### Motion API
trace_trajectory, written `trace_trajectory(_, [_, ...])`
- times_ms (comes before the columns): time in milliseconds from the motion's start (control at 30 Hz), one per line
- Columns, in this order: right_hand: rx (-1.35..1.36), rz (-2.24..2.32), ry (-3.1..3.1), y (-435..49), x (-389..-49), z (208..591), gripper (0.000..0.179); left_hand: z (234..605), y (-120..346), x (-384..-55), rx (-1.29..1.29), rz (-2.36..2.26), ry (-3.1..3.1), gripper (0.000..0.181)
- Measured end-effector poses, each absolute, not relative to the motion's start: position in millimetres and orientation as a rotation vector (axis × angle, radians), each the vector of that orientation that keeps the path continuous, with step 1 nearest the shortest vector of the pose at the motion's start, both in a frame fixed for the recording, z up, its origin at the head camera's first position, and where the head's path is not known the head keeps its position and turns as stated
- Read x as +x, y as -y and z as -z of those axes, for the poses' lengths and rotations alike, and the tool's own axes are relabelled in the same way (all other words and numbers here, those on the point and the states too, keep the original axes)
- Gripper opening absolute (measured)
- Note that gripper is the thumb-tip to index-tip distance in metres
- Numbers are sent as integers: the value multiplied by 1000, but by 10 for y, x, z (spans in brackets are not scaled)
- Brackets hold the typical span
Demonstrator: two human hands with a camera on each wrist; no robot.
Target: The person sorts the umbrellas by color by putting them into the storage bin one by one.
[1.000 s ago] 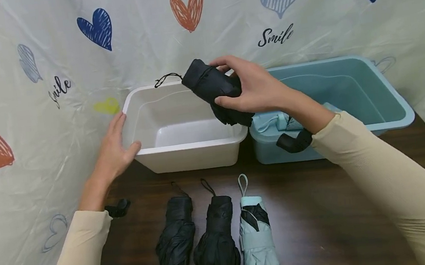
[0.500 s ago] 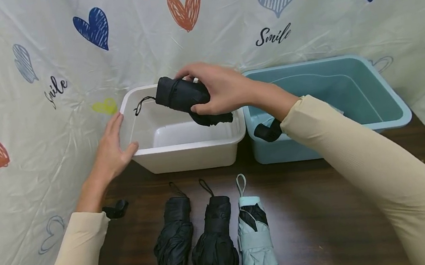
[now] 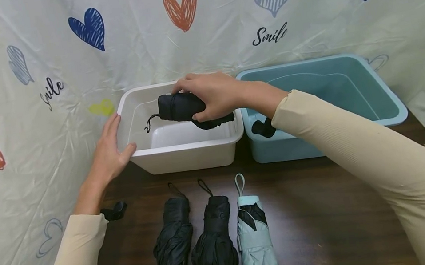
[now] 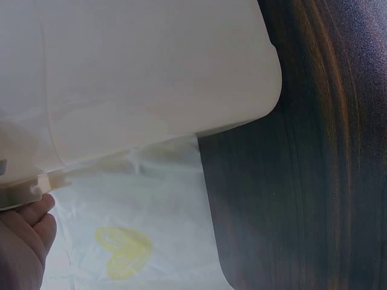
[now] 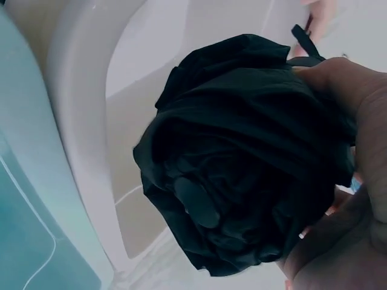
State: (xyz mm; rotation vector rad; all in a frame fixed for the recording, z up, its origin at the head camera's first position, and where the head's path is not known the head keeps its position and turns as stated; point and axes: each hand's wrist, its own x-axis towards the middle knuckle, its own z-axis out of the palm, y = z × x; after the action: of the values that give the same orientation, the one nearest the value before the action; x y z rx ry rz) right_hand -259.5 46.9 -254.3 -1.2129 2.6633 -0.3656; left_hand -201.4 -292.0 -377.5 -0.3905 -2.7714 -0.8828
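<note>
In the head view my right hand (image 3: 212, 99) grips a folded black umbrella (image 3: 182, 107) over the white bin (image 3: 186, 158), its wrist strap pointing left. The right wrist view shows the gathered end of this black umbrella (image 5: 224, 163) up close, with the fingers wrapped around its side. My left hand (image 3: 108, 153) holds the white bin's left rim. In the left wrist view the left fingers (image 4: 39, 217) reach under that rim. Two more folded black umbrellas lie on the table, one at left (image 3: 173, 234) and one in the middle (image 3: 215, 235), beside a pale mint umbrella (image 3: 255, 238).
Right of the white bin stands a blue-green bin (image 3: 351, 83), partly covered by my right sleeve (image 3: 343, 142). Both bins sit on a dark wooden table (image 3: 321, 225). Behind them hangs a white sheet (image 3: 136, 44) printed with hearts.
My right hand has carried the black umbrella left and down over the white bin, and the umbrella has turned nearly level. My left hand has stayed at the rim.
</note>
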Motion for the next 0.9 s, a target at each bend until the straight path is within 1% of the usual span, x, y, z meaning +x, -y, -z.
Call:
trace_trajectory(133, [-1207, 338, -2659, -464, -2537, 2539, 70, 3761, 2915, -2019, -390, 879, 2767, 88])
trace_trajectory(333, [-1231, 293, -2772, -539, -2430, 2499, 50, 3753, 2910, -2025, -392, 868, 2783, 87])
trace_trajectory(433, [-1221, 348, -2835, -598, -2372, 2467, 45, 3757, 2916, -2025, -386, 872, 2791, 87])
trace_trajectory(633, [-1222, 401, -2880, -761, -2214, 2498, 40, 3756, 2921, -2021, -369, 863, 2801, 88])
trace_trajectory(900, [-1222, 462, -2878, -918, -1979, 2573, 39, 3741, 2915, -2010, -364, 848, 2805, 87])
